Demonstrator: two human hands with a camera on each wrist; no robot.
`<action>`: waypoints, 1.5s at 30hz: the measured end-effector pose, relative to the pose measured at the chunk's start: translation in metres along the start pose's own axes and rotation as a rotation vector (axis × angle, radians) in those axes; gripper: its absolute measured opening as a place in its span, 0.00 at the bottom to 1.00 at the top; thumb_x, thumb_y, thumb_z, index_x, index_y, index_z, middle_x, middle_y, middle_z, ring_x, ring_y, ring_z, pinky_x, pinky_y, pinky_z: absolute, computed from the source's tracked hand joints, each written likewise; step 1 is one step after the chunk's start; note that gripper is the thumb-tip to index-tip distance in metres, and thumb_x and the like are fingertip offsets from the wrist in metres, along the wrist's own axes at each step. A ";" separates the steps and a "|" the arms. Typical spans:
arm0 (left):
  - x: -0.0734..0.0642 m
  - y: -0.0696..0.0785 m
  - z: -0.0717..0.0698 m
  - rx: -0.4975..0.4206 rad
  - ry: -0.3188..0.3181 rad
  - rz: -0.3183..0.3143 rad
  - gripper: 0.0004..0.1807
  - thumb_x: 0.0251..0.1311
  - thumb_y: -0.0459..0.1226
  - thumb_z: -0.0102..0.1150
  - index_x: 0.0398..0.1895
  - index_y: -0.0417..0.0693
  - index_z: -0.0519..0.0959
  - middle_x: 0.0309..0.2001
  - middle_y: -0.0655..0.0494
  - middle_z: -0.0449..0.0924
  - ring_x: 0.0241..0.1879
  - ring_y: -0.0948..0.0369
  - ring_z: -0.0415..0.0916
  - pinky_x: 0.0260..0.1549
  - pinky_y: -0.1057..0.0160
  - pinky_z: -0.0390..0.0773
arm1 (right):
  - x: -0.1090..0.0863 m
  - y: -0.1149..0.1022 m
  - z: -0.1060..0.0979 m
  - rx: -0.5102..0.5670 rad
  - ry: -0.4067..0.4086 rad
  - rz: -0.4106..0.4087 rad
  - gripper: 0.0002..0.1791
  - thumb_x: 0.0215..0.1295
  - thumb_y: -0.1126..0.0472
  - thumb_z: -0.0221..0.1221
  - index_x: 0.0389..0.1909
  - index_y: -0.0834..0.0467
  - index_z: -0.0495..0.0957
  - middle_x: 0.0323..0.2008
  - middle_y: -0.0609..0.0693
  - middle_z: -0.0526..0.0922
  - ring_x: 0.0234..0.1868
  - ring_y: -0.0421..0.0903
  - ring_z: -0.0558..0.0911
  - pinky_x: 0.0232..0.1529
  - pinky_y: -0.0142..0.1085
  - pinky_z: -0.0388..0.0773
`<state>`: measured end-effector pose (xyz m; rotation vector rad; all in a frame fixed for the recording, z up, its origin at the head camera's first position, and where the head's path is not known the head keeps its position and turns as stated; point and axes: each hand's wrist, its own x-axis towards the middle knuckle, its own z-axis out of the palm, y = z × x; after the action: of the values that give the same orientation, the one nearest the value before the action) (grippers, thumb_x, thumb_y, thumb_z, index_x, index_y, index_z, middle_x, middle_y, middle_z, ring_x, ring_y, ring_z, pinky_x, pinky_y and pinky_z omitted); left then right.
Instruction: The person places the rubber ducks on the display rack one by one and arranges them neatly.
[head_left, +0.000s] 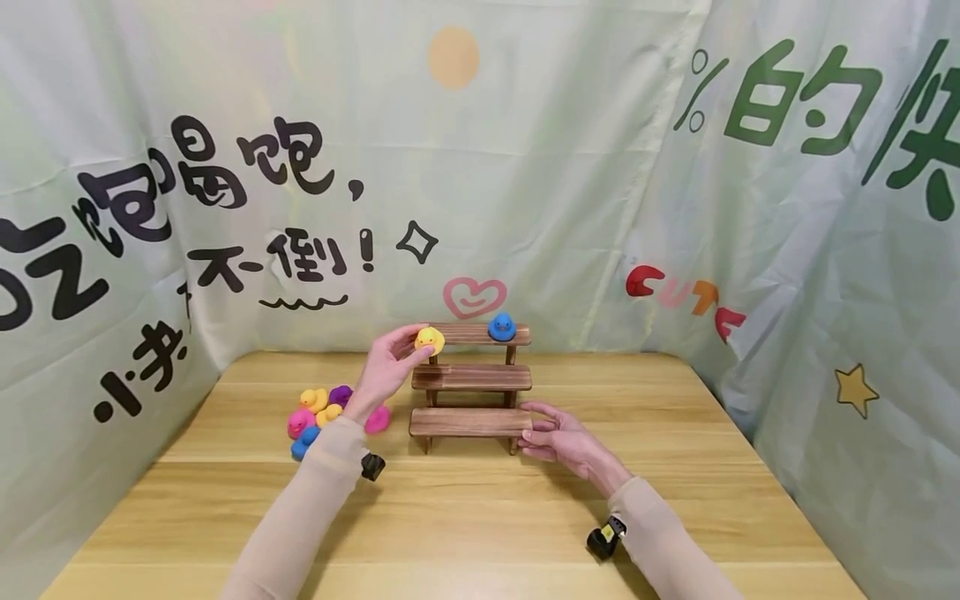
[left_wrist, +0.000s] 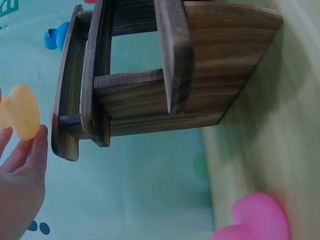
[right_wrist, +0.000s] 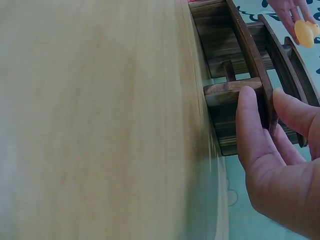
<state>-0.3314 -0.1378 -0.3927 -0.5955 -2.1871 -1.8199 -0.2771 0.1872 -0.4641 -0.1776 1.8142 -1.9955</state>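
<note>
My left hand (head_left: 388, 367) pinches a yellow rubber duck (head_left: 430, 340) by the left end of the top step of a three-step brown wooden display stand (head_left: 471, 379). In the left wrist view, a gap shows between that duck (left_wrist: 25, 112) and the stand's top board (left_wrist: 65, 135). On the right part of the top step sits a blue rubber duck (head_left: 502, 327). My right hand (head_left: 564, 442) grips the right end of the bottom step, and the right wrist view shows the thumb and fingers (right_wrist: 248, 115) on either side of its board (right_wrist: 267, 100).
Left of the stand lie several rubber ducks: a yellow one (head_left: 313, 399), a purple one (head_left: 341, 395), pink ones (head_left: 301, 423) and a blue one (head_left: 303, 444), partly hidden by my left arm. A printed cloth curtain (head_left: 555, 208) hangs behind the wooden table (head_left: 480, 533) and along its sides.
</note>
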 end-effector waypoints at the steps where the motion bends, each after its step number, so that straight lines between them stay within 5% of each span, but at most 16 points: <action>1: 0.001 0.000 0.001 0.000 -0.003 -0.003 0.25 0.59 0.39 0.68 0.60 0.44 0.76 0.58 0.44 0.80 0.59 0.51 0.76 0.59 0.63 0.75 | 0.000 0.000 0.000 -0.002 0.000 -0.004 0.36 0.68 0.72 0.56 0.74 0.62 0.54 0.48 0.56 0.78 0.46 0.49 0.84 0.50 0.40 0.82; 7: 0.005 0.003 0.006 -0.008 -0.015 0.005 0.25 0.60 0.39 0.67 0.60 0.44 0.76 0.57 0.45 0.80 0.59 0.52 0.76 0.60 0.59 0.75 | -0.001 0.001 0.000 -0.015 0.009 -0.003 0.35 0.67 0.71 0.57 0.73 0.62 0.57 0.48 0.57 0.78 0.47 0.49 0.84 0.51 0.40 0.82; 16: 0.019 0.010 0.014 -0.003 -0.013 0.025 0.21 0.61 0.41 0.66 0.56 0.45 0.78 0.53 0.45 0.82 0.53 0.53 0.80 0.51 0.68 0.79 | -0.002 0.000 -0.002 -0.022 0.020 -0.002 0.35 0.68 0.71 0.57 0.74 0.62 0.56 0.49 0.57 0.78 0.50 0.52 0.84 0.48 0.38 0.83; 23: 0.023 0.031 0.022 0.014 -0.059 0.003 0.19 0.64 0.34 0.62 0.57 0.38 0.77 0.54 0.40 0.81 0.55 0.46 0.78 0.56 0.57 0.77 | -0.002 0.000 -0.002 -0.018 0.027 -0.002 0.35 0.68 0.72 0.56 0.74 0.62 0.56 0.48 0.57 0.78 0.49 0.51 0.84 0.48 0.37 0.83; 28: 0.034 0.014 0.025 0.030 -0.075 -0.005 0.20 0.64 0.38 0.63 0.58 0.43 0.77 0.54 0.44 0.81 0.56 0.49 0.78 0.57 0.54 0.77 | -0.002 -0.001 -0.002 -0.009 0.027 0.004 0.35 0.68 0.72 0.56 0.74 0.63 0.56 0.48 0.57 0.78 0.48 0.50 0.84 0.48 0.37 0.83; 38: 0.040 0.014 0.035 0.062 -0.107 -0.027 0.20 0.63 0.42 0.65 0.57 0.49 0.78 0.52 0.50 0.81 0.54 0.52 0.79 0.52 0.56 0.79 | -0.002 -0.001 -0.003 -0.003 0.028 0.011 0.35 0.68 0.72 0.56 0.74 0.63 0.55 0.49 0.58 0.78 0.48 0.51 0.84 0.48 0.38 0.83; 45: 0.045 0.014 0.042 0.114 -0.121 -0.015 0.21 0.64 0.40 0.63 0.59 0.45 0.77 0.51 0.49 0.82 0.50 0.54 0.80 0.48 0.61 0.81 | 0.000 -0.001 -0.002 -0.006 0.021 0.010 0.35 0.68 0.72 0.56 0.75 0.62 0.55 0.51 0.59 0.77 0.47 0.50 0.84 0.48 0.37 0.83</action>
<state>-0.3618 -0.0878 -0.3695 -0.6830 -2.3610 -1.6930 -0.2778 0.1890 -0.4634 -0.1502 1.8304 -1.9922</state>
